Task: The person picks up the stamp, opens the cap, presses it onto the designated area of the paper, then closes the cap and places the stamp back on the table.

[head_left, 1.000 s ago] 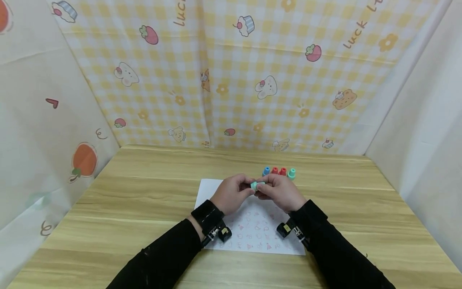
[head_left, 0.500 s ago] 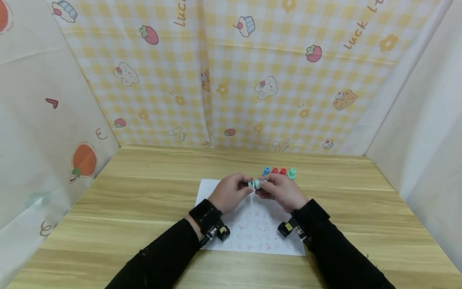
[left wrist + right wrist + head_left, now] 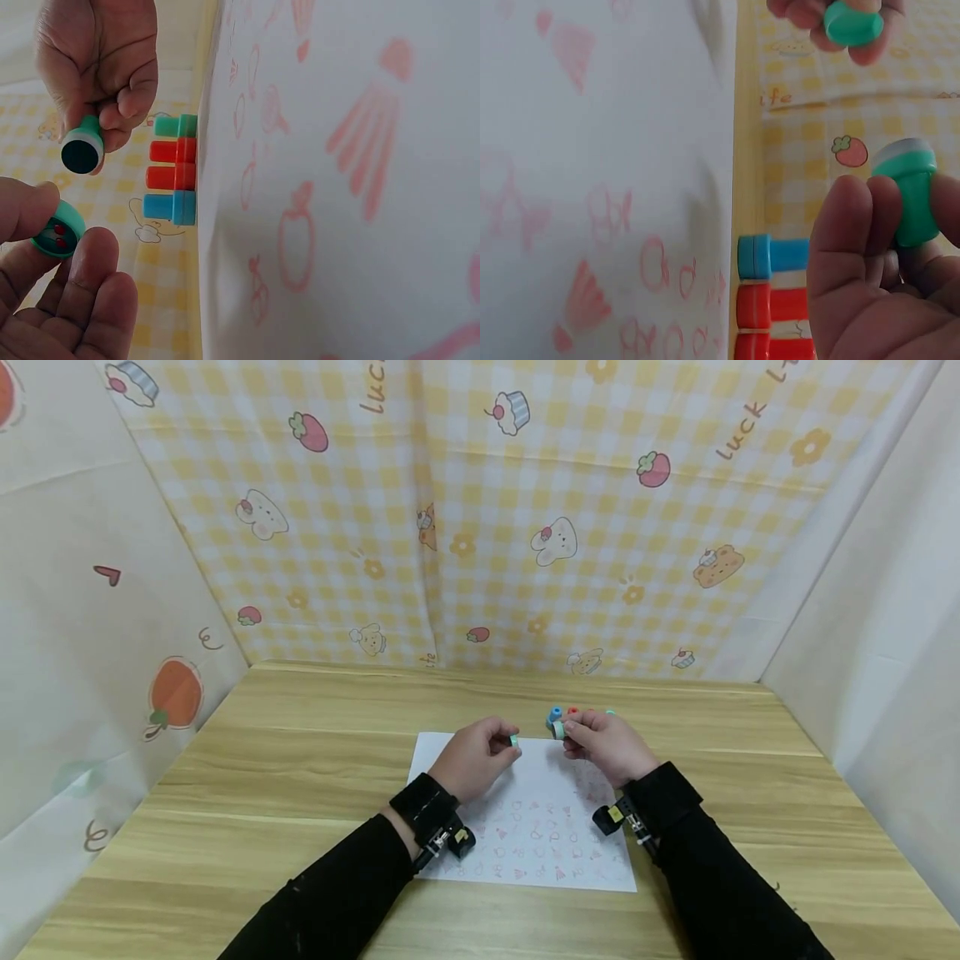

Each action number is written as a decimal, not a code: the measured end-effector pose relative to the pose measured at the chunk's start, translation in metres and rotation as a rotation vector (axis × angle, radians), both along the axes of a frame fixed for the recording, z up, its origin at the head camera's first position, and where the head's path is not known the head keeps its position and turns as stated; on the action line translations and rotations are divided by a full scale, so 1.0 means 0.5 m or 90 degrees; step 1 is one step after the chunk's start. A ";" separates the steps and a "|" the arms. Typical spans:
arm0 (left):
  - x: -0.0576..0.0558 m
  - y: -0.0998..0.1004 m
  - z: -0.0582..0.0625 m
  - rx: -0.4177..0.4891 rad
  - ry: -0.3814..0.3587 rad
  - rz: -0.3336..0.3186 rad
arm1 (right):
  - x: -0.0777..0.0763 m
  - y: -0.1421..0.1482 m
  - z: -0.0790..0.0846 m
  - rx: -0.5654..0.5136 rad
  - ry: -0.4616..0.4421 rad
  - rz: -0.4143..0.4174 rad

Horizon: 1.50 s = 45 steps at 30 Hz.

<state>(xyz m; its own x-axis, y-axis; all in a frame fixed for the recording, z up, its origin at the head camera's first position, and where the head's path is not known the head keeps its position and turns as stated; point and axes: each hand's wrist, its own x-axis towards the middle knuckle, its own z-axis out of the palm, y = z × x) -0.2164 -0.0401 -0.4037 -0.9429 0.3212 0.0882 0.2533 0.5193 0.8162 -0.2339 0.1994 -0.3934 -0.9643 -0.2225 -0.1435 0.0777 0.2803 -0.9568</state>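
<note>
I have the left hand's (image 3: 472, 762) fingers pinching the green cap (image 3: 60, 231) and the right hand's (image 3: 611, 747) curled round the uncapped green stamp (image 3: 558, 730) near the paper's (image 3: 540, 770) far edge, where a loose grip could drop it and smudge that sheet.

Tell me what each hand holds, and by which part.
Right hand: the green stamp, by its narrow handle. Left hand: the green cap, pinched by its sides.

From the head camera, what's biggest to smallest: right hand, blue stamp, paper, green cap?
1. Paper
2. Right hand
3. Blue stamp and green cap: both tiny, cap partly covered, so unsure.
</note>
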 end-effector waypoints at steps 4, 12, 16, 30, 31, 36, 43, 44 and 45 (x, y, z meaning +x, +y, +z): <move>-0.001 -0.003 -0.001 -0.002 0.006 0.008 | -0.003 0.000 0.009 0.106 0.055 -0.016; -0.005 -0.006 -0.003 0.003 0.006 0.005 | -0.009 -0.009 0.026 0.308 0.127 -0.031; -0.006 -0.007 -0.006 -0.001 0.008 0.001 | -0.015 -0.016 0.027 0.354 0.157 -0.006; -0.010 -0.009 -0.011 -0.003 0.004 0.005 | -0.026 -0.040 0.010 0.475 0.186 0.024; -0.010 -0.009 -0.011 -0.004 0.006 0.005 | -0.027 -0.040 0.009 0.480 0.186 0.025; -0.011 -0.008 -0.011 -0.007 0.008 0.006 | -0.031 -0.039 0.007 0.498 0.194 0.031; -0.012 -0.008 -0.010 -0.006 0.004 0.006 | -0.036 -0.036 0.006 0.513 0.205 0.026; -0.012 -0.008 -0.010 -0.007 0.006 0.004 | -0.036 -0.036 0.005 0.514 0.206 0.025; -0.012 -0.008 -0.010 -0.008 0.008 0.003 | -0.036 -0.036 0.005 0.516 0.207 0.026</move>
<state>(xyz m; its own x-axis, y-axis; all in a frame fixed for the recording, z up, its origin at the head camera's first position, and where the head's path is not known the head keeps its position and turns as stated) -0.2223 -0.0441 -0.4086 -0.9434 0.3173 0.0964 0.2608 0.5303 0.8067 -0.2522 0.1813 -0.3908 -0.9786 -0.2057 0.0081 -0.1887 0.8805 -0.4348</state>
